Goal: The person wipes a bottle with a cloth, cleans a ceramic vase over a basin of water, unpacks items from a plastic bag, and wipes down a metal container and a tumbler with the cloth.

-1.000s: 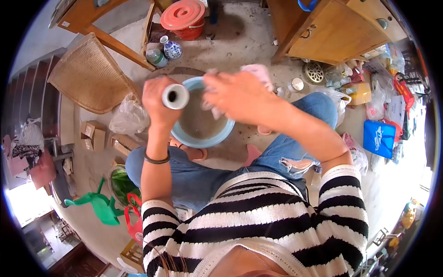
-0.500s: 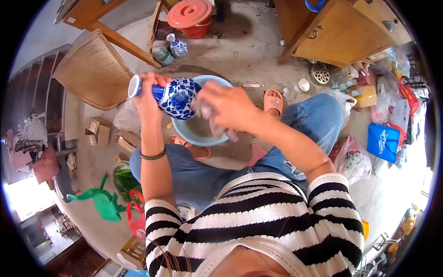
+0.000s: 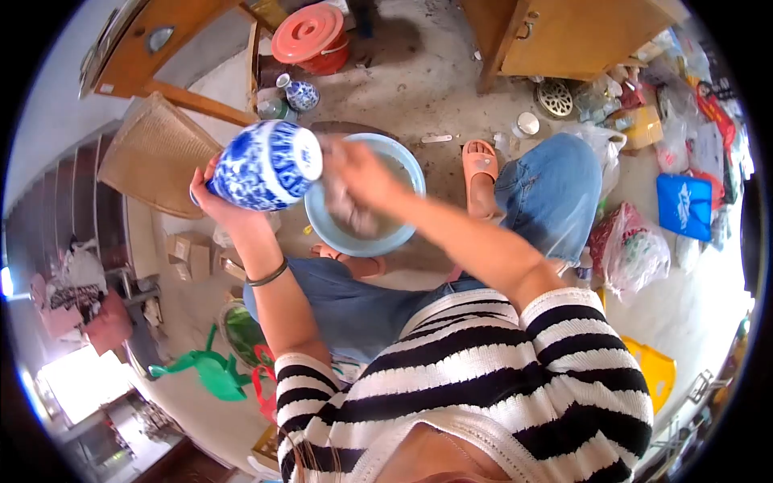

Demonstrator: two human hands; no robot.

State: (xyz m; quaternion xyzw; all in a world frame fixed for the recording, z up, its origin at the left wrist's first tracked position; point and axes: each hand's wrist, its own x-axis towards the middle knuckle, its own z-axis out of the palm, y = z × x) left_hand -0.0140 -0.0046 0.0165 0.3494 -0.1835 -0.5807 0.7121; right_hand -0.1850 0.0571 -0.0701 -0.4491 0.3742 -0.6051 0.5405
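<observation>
A blue-and-white porcelain vase (image 3: 262, 167) is tilted on its side in the air, its white base turned toward the right. My left hand (image 3: 219, 208) grips it at the neck end, which is mostly hidden. Close to the base, my right hand (image 3: 364, 173) is closed on a greyish cloth (image 3: 352, 216) and blurred by motion. Whether the cloth touches the vase I cannot tell. Below both hands, a light blue basin (image 3: 416, 181) stands on the floor between my feet.
Behind the basin are a smaller blue-and-white vase (image 3: 302, 95) and a lidded red bucket (image 3: 307, 36). A woven chair back (image 3: 153, 157) is at left, a wooden cabinet (image 3: 580, 40) at upper right. Plastic bags (image 3: 634, 251) and a blue bag (image 3: 684, 207) lie at right.
My left hand has turned the vase, so its base now faces right and toward me instead of its mouth showing at left. My right hand with the cloth has shifted slightly left.
</observation>
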